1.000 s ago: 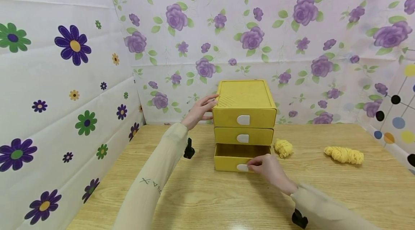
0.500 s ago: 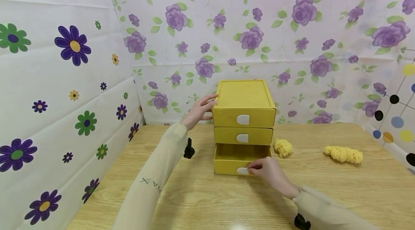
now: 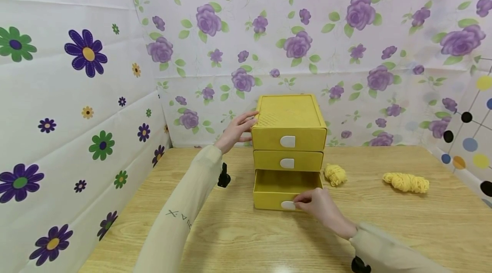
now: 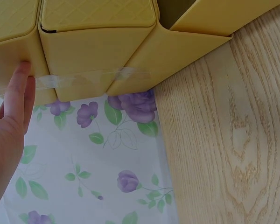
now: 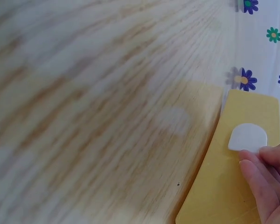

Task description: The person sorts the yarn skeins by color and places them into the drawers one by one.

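Bottom drawer (image 3: 269, 201) has crept further out toward the person since the earlier frames, and the right hand (image 3: 326, 209) came along with it. Left hand (image 3: 236, 132) looks parked in the same spot.

So, the grip: right thumb and fingers are closed down on the edge of the white tab (image 5: 248, 136), basically no gap, just a fingertip pinch rather than a full fist. Left hand isn't grabbing anything, its fingers are pretty straight and it's touching the left side of the box (image 3: 290, 110) near the top.

What it all hinges on imo: the tab sits midway along the drawer front, whose long side runs left to right, while the drawer slides front to back. The right hand comes in from the right, so the drawer lies mostly left of and behind the pinch. It's the nearer hand by a lot; the left is up and further back.

Drawer's sticking out under the two closed ones, low over the table (image 3: 238, 234). Yellow yarn (image 3: 335, 175) is just right of the box.
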Available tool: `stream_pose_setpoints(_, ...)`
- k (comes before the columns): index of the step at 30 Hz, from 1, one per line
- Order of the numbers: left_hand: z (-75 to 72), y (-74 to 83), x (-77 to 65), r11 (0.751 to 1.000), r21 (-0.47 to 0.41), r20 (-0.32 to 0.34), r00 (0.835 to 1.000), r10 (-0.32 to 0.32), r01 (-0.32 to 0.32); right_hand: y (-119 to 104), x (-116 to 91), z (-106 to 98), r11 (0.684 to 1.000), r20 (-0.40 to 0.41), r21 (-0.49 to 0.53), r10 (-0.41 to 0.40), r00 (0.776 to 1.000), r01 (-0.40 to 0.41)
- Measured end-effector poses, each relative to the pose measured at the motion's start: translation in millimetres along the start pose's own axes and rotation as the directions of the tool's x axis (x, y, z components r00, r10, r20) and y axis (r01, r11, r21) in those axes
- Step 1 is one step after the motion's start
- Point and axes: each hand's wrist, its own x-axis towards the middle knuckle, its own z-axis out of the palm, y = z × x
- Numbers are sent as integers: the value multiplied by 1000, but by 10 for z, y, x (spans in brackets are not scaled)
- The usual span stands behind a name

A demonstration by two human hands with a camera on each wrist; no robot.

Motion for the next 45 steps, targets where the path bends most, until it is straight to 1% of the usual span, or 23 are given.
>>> stream_pose_setpoints(6, 1, 4, -4, 1000, -3, 2, 1000, 4, -4, -14, -18, 0, 1000, 8, 7, -6, 1000, 6)
stream_pose_setpoints(12, 1, 1, -4, 1000, -6, 3, 1000, 7, -7, -20, -33, 10, 998, -11, -19, -52, 999, 52)
stream_pose_setpoints(16, -3, -4, 2, 1000, -7, 4, 1000, 10, -10, -22, -45, 10, 999, -10, -10, -35, 999, 35)
stream_pose_setpoints(19, 0, -5, 3, 1000, -15, 7, 1000, 11, -11, -23, -51, 5, 1000, -3, 17, -11, 1000, 11)
stream_pose_setpoints(22, 2, -5, 6, 1000, -14, 7, 1000, 10, -10, -33, -54, -24, 999, -13, 52, -2, 1000, 2)
stream_pose_setpoints(26, 0, -9, 15, 1000, -5, 8, 1000, 13, -13, -47, -52, -118, 990, -25, 138, 45, 999, -41)
stream_pose_setpoints(29, -4, -8, 10, 1000, -7, 11, 1000, 13, -12, -48, -57, -199, 971, -15, 219, 105, 994, -100)
stream_pose_setpoints(34, -5, -6, 5, 1000, -10, 13, 1000, 11, -11, -49, -77, -332, 945, -6, 293, 155, 988, -146)
stream_pose_setpoints(38, -2, -4, 4, 1000, -13, 8, 1000, 11, -11, -21, -79, -438, 938, -37, 313, 171, 985, -151)
stream_pose_setpoints(45, -1, -2, 3, 1000, 5, 2, 1000, 1, -1, 102, -70, -640, 948, -120, 297, 153, 981, -112)
